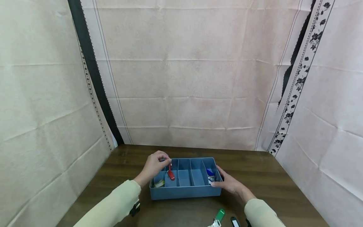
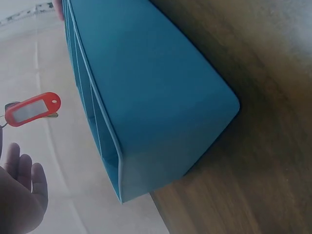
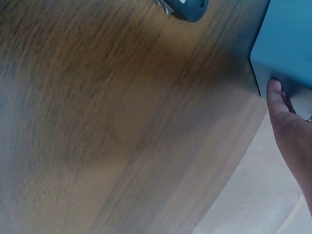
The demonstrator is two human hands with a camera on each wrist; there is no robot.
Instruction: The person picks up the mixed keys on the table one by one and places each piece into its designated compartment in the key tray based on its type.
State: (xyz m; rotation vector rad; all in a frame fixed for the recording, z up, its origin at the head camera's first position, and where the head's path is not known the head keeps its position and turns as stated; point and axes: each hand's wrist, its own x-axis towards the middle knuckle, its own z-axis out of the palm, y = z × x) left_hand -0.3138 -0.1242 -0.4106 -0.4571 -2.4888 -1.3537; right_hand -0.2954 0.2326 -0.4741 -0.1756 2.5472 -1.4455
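Note:
A blue divided box point(image 1: 185, 191) stands on the table, its compartments side by side. My left hand point(image 1: 157, 163) pinches the ring of a red key tag point(image 1: 171, 175), which dangles over the compartment second from the left. In the left wrist view, the red tag point(image 2: 32, 109) shows a white label and a bit of brass key behind it. My right hand point(image 1: 229, 183) grips the box's right end, thumb at the front corner. A yellowish tag point(image 1: 159, 183) lies in the leftmost compartment and a blue tag point(image 1: 210, 172) with keys in the rightmost.
In front of the box lie a green key tag point(image 1: 220, 215) with silver keys and a dark tag point(image 1: 234, 222) with a white label, near my right sleeve. Pale cloth point(image 1: 181, 78) hangs behind the wooden table point(image 1: 255, 170) and on both sides.

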